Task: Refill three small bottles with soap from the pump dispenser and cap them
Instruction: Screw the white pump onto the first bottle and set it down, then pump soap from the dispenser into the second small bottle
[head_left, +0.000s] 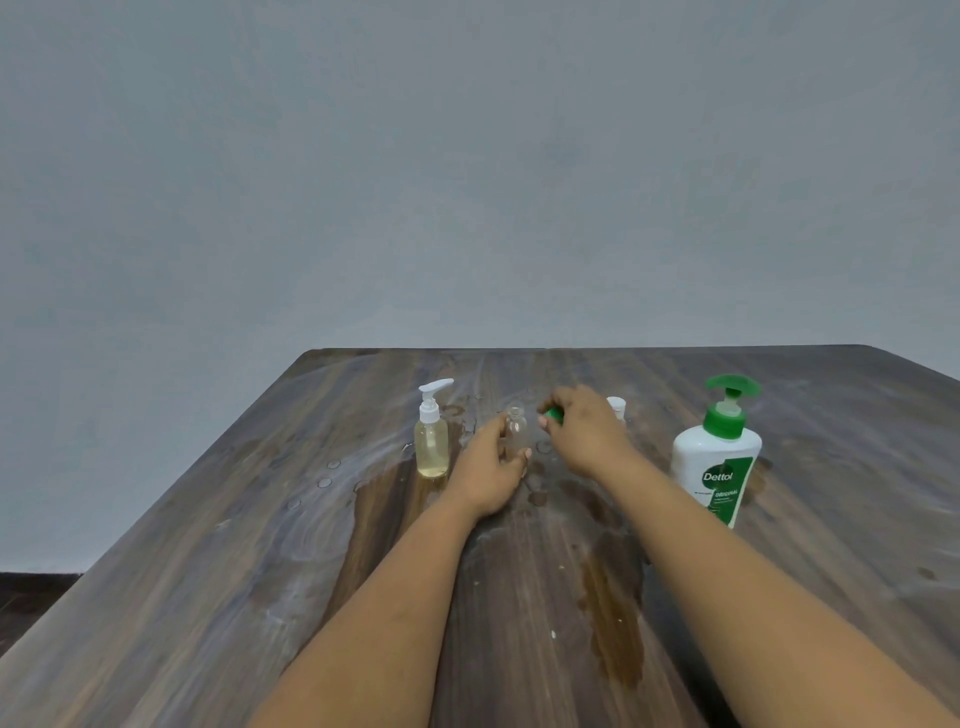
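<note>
A small clear bottle (516, 429) stands uncapped on the wooden table (208, 571). My left hand (491, 470) grips it from the left, fingers curled round its lower part. My right hand (584, 431) holds a green cap (554, 413) just right of the bottle's neck. A small bottle with a white pump (432, 430), holding pale yellow liquid, stands to the left. Behind my right hand a white-capped bottle (616, 406) peeks out, mostly hidden. The white and green soap pump dispenser (719, 457) stands at the right.
Wet patches and droplets (613, 587) darken the tabletop between my arms and around the bottles. A plain grey wall rises behind the table's far edge. The table's left edge runs diagonally towards me.
</note>
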